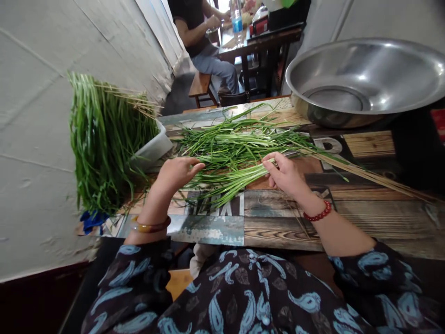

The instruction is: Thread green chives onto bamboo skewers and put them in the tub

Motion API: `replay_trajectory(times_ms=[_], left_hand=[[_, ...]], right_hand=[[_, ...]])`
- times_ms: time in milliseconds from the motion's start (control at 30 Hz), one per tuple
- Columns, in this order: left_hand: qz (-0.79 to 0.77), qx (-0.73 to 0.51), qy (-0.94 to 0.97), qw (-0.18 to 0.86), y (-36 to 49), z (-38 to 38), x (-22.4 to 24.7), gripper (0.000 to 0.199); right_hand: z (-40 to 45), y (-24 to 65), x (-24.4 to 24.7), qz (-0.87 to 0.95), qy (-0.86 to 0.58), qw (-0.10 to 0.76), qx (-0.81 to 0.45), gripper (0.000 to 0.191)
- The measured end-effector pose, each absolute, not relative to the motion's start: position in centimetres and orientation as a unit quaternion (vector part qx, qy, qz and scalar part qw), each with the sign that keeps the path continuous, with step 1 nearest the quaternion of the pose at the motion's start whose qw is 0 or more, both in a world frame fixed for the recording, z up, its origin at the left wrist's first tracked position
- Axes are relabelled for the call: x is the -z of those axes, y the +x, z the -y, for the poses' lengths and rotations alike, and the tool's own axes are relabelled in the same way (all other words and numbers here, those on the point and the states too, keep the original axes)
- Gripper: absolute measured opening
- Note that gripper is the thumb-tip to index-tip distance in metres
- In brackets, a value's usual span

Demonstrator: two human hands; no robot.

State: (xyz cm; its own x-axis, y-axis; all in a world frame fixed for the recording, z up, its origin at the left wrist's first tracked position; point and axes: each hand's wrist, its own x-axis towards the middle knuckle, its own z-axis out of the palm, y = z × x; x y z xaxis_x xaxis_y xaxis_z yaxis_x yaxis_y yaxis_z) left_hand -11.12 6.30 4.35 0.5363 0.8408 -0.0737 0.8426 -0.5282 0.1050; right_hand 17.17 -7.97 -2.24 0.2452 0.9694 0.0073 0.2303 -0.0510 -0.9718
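Observation:
My right hand pinches a small bunch of garlic chives by its pale stem ends, the green leaves trailing left across the table. Near the leafy end, my left hand hovers with thumb and forefinger apart; its other fingers are mostly hidden. Just beyond both hands lies a loose heap of garlic chives. Several thin bamboo skewers stretch to the right from beside my right hand.
At left, a white plastic bin bears a thick stack of skewered chives hanging over its side. A large steel basin stands at the back right. Beyond, a seated person works at another table with a water bottle.

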Motion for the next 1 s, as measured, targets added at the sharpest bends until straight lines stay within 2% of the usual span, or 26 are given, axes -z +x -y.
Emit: replay_trajectory(times_ms=[67, 233, 367, 467, 733, 867, 1000], left_hand=[[-0.447, -0.054, 0.891, 0.068, -8.9, -6.7, -3.9, 0.042], [-0.324, -0.149, 0.923, 0.145, -1.5, -8.0, -1.9, 0.027], [-0.303, -0.179, 0.931, 0.095, 2.9, -9.3, -0.4, 0.026], [-0.308, -0.150, 0.939, 0.043, 4.6, -10.1, -0.1, 0.026], [-0.311, -0.090, 0.946, -0.002, 5.0, -10.1, -0.6, 0.016], [-0.311, -0.129, 0.941, 0.020, 2.7, -8.4, -0.8, 0.008], [-0.334, -0.110, 0.935, 0.048, 0.5, -5.8, -0.5, 0.009]], right_hand=[[7.9, 16.9, 2.6, 0.483, -0.627, 0.478, -0.381, 0.032], [7.4, 16.3, 3.9, 0.420, -0.604, 0.517, -0.437, 0.036], [7.1, 16.0, 4.0, 0.409, -0.604, 0.529, -0.433, 0.034], [7.0, 15.8, 3.5, 0.416, -0.611, 0.533, -0.412, 0.032], [7.2, 15.7, 3.3, 0.415, -0.609, 0.535, -0.414, 0.031], [7.6, 15.6, 2.7, 0.392, -0.599, 0.540, -0.443, 0.032], [7.9, 15.5, 2.3, 0.396, -0.592, 0.540, -0.448, 0.031]])
